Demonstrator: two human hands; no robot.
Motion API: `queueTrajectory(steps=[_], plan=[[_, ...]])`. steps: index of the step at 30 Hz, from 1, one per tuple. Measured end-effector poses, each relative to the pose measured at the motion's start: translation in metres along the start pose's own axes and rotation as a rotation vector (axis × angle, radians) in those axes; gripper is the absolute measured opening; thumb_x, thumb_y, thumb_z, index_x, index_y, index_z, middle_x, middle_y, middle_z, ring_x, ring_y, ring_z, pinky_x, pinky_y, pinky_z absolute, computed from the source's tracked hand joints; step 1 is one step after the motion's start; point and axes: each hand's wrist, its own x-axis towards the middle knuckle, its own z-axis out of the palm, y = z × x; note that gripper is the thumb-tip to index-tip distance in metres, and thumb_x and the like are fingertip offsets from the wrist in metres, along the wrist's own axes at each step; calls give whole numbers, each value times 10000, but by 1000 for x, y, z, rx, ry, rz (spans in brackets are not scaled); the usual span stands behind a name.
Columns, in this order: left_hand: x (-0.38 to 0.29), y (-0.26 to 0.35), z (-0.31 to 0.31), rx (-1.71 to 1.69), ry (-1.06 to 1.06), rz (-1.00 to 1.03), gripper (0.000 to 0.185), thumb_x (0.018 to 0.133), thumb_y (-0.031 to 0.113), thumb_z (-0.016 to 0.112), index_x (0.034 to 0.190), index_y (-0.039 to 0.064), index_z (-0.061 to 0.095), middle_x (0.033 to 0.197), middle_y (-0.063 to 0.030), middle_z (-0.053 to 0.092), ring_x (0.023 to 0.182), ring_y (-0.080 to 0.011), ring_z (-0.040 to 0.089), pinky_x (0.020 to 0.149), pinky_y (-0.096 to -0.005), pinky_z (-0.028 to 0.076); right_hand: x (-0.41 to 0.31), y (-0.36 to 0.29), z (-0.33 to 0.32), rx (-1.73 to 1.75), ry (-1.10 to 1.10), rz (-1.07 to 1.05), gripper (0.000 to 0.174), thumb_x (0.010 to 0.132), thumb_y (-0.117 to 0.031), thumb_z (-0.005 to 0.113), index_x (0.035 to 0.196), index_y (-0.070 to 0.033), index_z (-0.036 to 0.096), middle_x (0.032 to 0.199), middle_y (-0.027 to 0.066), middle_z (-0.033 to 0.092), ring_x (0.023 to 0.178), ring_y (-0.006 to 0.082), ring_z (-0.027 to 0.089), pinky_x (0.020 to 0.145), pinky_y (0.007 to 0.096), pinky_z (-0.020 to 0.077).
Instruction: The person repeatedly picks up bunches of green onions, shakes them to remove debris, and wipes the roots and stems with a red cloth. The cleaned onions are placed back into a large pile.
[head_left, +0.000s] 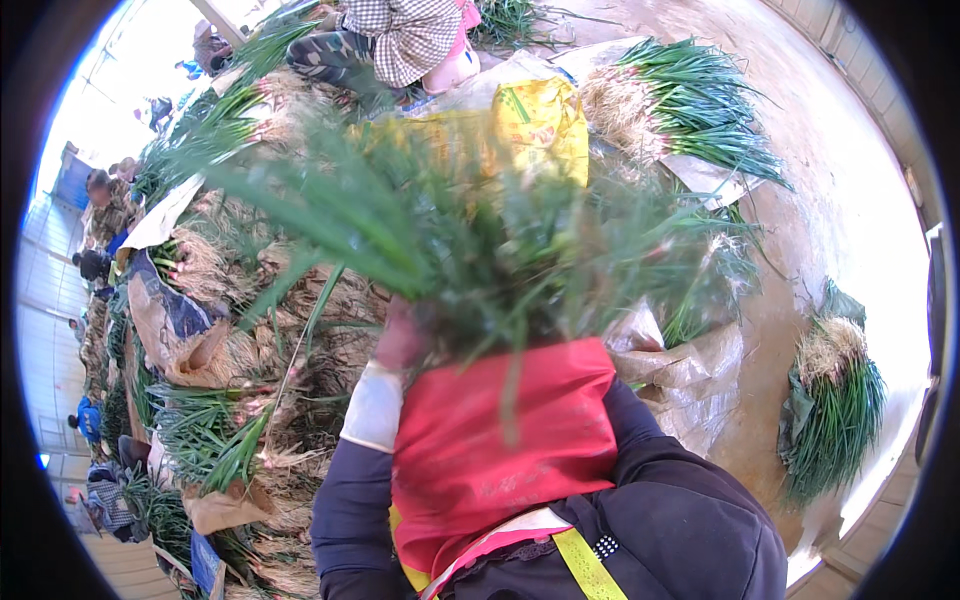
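Note:
My left hand (405, 330) is blurred at the lower left edge of a mass of green onions (487, 262). It appears closed around some of the stalks, though its fingers are hard to make out. A fan of long green leaves (360, 232) spreads up and left from beside it, smeared by motion. The right forearm (634, 420) reaches in under the greens, which hide my right hand. A red apron (502, 427) covers my lap just below the onions.
Bundled green onions with pale roots lie at the upper right (675, 105) and far right (836, 405). A yellow printed sack (544, 124) lies ahead. Heaped onions (217, 427) cover the left side. A person in a checked garment (412, 37) crouches ahead; several others work further left.

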Motion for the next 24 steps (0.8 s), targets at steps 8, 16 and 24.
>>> queueTrajectory(steps=[8, 16, 24], plan=[[53, 37, 1, -440, 249, -384, 261, 869, 119, 487, 1084, -21, 537, 993, -123, 631, 929, -219, 606, 750, -306, 504, -25, 75, -57, -218, 85, 110, 492, 803, -376, 586, 1170, -55, 522, 1119, 142, 576, 998, 277, 572, 867, 355, 456], [-52, 37, -68, -326, 408, -539, 262, 846, 148, 508, 1003, -31, 617, 1190, -152, 547, 1036, -244, 561, 840, -372, 492, -53, 165, -132, -742, -74, 224, 513, 798, -375, 602, 1192, -58, 515, 1130, 140, 574, 989, 270, 579, 865, 343, 461], [-219, 93, -103, -510, 826, -653, 351, 806, 174, 570, 1072, -53, 549, 1200, -205, 507, 1092, -302, 528, 864, -374, 505, -84, 239, -182, -297, -15, 321, 384, 779, -262, 586, 1073, -16, 559, 954, 135, 620, 802, 265, 600, 714, 384, 484]])
